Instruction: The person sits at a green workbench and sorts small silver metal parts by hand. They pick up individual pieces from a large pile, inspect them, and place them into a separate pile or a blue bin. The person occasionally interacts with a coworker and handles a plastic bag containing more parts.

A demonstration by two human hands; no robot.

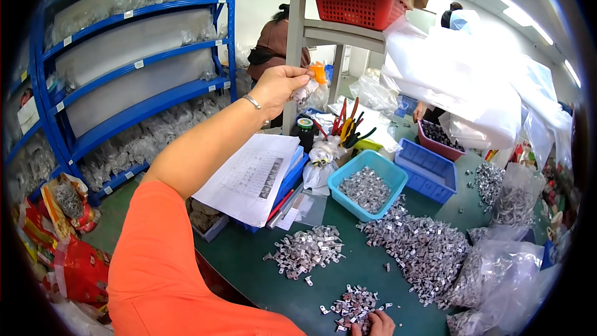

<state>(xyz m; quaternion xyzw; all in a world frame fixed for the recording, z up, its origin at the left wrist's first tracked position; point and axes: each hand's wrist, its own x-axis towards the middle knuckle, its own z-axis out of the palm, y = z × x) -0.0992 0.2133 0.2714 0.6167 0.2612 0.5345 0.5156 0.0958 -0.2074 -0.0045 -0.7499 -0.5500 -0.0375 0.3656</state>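
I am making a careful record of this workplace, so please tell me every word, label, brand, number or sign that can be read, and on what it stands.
No text can be read with certainty.
Printed sheet by the table's edge: lines and a grid, too small to read.
White tags on the blue rack: too small to read.
Red bag at lower left: printed marks, too blurred to read.

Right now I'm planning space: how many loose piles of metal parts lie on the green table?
4: one by the right hand, one nearer the papers, a large one in front of the turquoise bin, one beside the upright bag. More may be hidden.
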